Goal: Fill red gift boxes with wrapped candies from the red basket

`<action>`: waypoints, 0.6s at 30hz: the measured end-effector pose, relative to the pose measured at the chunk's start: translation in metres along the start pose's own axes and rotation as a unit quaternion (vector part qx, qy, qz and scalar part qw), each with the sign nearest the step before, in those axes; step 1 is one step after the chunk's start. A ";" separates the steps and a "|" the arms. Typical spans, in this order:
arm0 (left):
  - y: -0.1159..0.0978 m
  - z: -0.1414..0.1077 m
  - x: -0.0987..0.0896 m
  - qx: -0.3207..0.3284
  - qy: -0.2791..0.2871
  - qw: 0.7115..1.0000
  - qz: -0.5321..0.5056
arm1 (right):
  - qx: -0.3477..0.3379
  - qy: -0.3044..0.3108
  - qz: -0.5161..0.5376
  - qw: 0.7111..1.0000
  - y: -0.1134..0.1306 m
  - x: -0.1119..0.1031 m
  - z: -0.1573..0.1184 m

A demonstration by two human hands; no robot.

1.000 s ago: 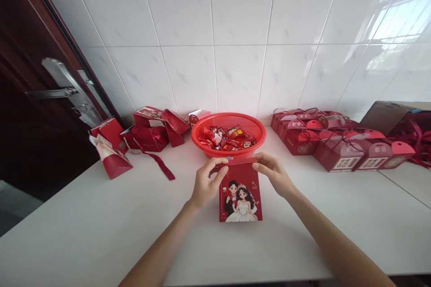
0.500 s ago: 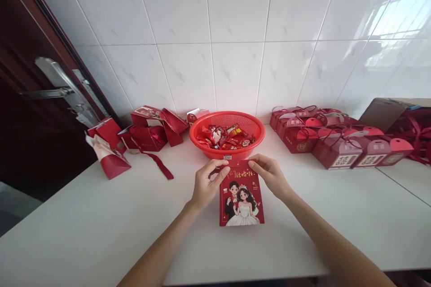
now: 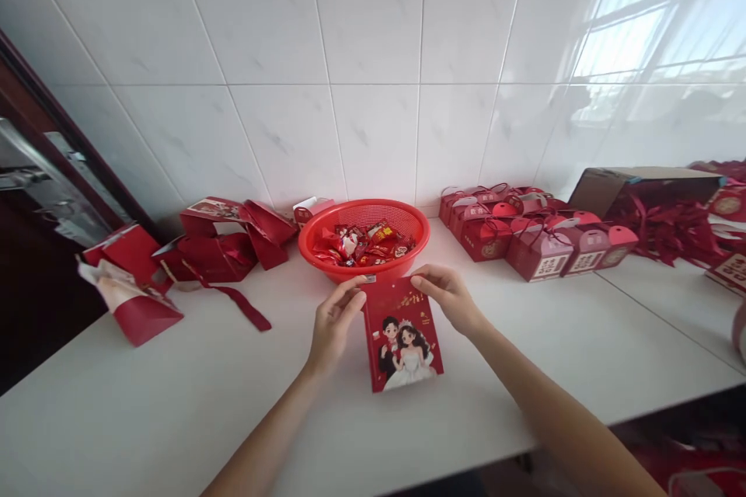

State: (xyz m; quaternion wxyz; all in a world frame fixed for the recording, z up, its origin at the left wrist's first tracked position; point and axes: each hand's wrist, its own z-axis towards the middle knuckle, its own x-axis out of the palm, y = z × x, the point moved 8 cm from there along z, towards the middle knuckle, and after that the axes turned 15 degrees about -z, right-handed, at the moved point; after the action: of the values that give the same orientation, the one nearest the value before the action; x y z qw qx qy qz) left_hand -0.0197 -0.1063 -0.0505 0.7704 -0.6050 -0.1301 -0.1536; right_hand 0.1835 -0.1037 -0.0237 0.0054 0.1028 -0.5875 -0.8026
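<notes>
A red paper gift bag [image 3: 402, 334], printed with a cartoon bride and groom and gold writing, hangs nearly upright over the white table. My left hand [image 3: 335, 326] is closed at its upper left corner, thumb and index finger at the edge. At the upper right corner, my right hand [image 3: 446, 297] pinches the bag between thumb and fingers. Small holes show near its top edge. Just behind it stands a red plastic basket [image 3: 308, 245] of wrapped candies [image 3: 373, 242], its front partly covered by the bag.
Several red folded paper bags [image 3: 137, 307] and a loose red ribbon [image 3: 245, 307] lie at the left. Rows of dark red gift boxes [image 3: 486, 237] stand on the right, beside a cardboard box [image 3: 611, 186] spilling red ribbons [image 3: 670, 225]. A tiled wall [image 3: 373, 132] rises behind.
The view has swung to the right, so more of the cardboard box and ribbons shows. Both hands stay at the bag's top, and the bag has tilted slightly.
</notes>
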 end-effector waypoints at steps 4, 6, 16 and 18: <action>0.001 0.000 0.003 -0.001 0.013 1.000 0.021 | -0.054 -0.171 -0.061 0.982 0.021 -0.072 -0.012; 0.003 0.000 0.001 -0.019 -0.001 0.999 0.041 | -0.063 -0.270 -0.076 0.958 0.025 -0.115 -0.028; 0.010 -0.003 0.011 -0.033 0.051 0.989 0.131 | -0.032 -0.613 -0.213 0.761 0.009 -0.268 -0.141; 0.011 -0.003 0.012 -0.021 0.058 0.987 0.148 | -0.026 -0.659 -0.238 0.713 0.006 -0.279 -0.161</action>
State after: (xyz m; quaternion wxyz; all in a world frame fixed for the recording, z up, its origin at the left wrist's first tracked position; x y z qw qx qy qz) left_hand -0.0047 -0.1076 -0.0560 0.7777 -0.6240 0.0086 -0.0757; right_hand 0.4838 -0.2215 -0.0203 -0.5718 -0.3159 -0.3772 -0.6565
